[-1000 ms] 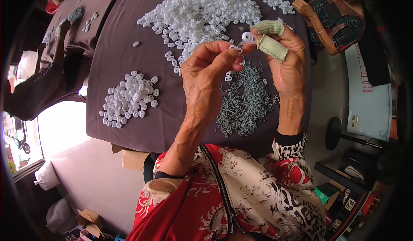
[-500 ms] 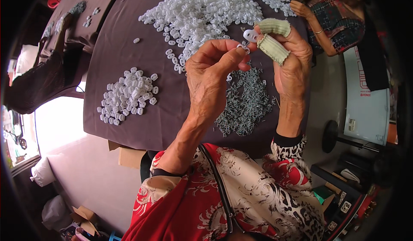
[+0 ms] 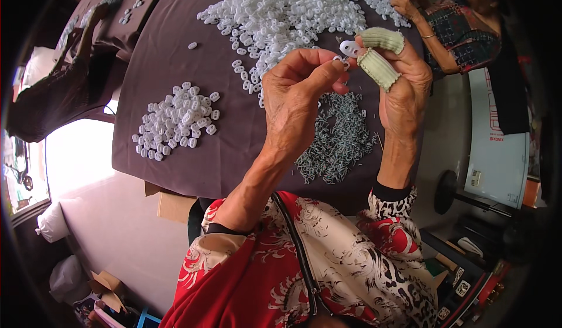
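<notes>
Aloft, left hand (image 3: 298, 91) pinching white piece (image 3: 345, 65), right hand (image 3: 404, 73) gripping white oval (image 3: 350, 48), tablecloth (image 3: 237, 129) leftward, edge (image 3: 170, 190) beneath forearms (image 3: 253, 178)

The left hand (image 3: 295, 96) partly covers a small white holed piece (image 3: 345, 64) with its thumb, and ribbed pale-green finger sleeves (image 3: 379, 68) on the right hand (image 3: 405, 91) hide one end of a white two-holed oval (image 3: 349, 48); whether the two pieces touch cannot be told. In the heap of thin grey pins (image 3: 336, 146), each is too small for its exact form to show. The upper edge cuts off the large white heap (image 3: 281, 17) and the worktop (image 3: 234, 135).
</notes>
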Motion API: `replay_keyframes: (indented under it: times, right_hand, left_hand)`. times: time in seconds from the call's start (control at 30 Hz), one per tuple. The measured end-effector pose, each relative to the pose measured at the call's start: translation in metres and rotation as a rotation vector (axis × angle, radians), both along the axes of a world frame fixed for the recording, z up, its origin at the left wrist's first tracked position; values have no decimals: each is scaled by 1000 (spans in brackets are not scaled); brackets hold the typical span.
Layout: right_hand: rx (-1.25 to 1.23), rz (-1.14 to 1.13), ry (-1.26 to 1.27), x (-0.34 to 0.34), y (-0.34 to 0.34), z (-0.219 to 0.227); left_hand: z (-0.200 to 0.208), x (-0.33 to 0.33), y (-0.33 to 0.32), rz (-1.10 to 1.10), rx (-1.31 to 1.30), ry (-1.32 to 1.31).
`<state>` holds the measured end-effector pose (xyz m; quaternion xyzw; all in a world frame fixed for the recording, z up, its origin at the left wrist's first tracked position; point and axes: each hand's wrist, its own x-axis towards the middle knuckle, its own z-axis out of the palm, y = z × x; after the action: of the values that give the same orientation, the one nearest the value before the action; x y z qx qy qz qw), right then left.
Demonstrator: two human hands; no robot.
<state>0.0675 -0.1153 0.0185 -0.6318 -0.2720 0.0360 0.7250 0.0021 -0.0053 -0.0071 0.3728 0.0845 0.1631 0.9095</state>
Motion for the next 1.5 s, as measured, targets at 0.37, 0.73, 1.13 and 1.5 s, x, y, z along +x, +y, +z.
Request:
replay_keyframes:
  times: [0.37,0.73,1.13,1.5]
  right_hand:
    - [-95,0,-40,-2,0,0]
    - [-146,18,-101,-3,0,0]
    - [13,11,-31,-2,3,-4]
    - [3,0,-21,-2,4,-5]
  left_hand:
    - [-1,-1,2,-7,-1,17]
    - [-1,0,0,-14,-10,-27]
    - [-2,1,1,0,-24,-11]
    - [-3,1,1,7,-4,-20]
